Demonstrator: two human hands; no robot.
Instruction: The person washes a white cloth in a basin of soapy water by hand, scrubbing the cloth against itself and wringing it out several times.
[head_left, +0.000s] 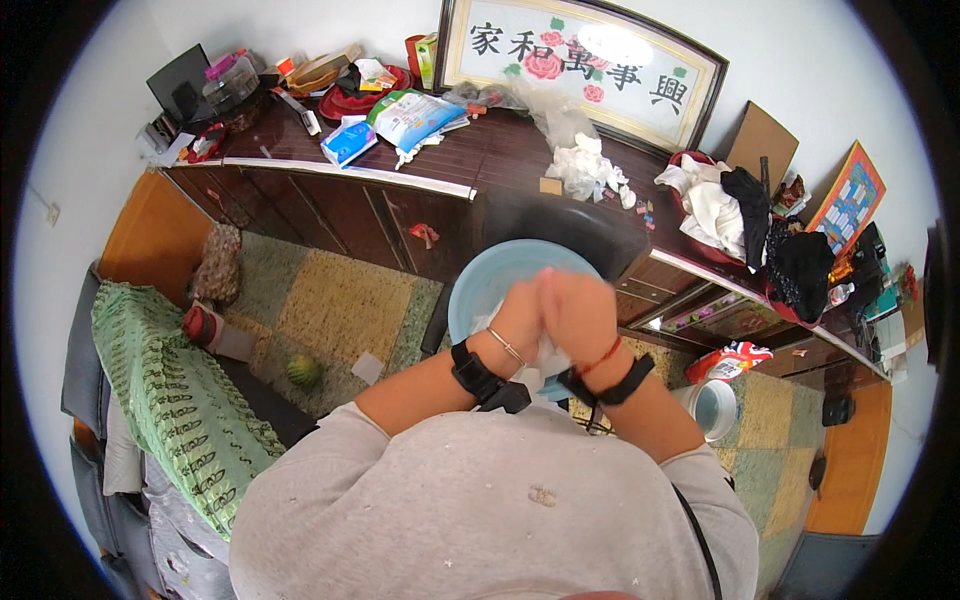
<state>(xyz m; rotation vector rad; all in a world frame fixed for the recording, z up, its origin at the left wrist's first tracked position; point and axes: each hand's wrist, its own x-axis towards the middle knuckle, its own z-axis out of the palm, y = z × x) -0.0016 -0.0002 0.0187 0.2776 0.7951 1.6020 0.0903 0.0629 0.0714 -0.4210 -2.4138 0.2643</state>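
Observation:
Over a light-blue plastic basin, my left hand and my right hand are pressed together as fists, blurred by motion. White wet-looking cloth shows beneath and between them, and both hands appear closed on it. The fingers and the gripped part of the cloth are mostly hidden by the backs of my hands. More white material lies inside the basin to the left of my left wrist. A metal bangle and a black strap are on my left wrist; a red cord and a black strap are on my right.
A dark seat is behind the basin, against a long wooden cabinet topped with clutter. On the right stand a white bucket and a red packet. A watermelon lies on the floor left, near a sofa with a green cover.

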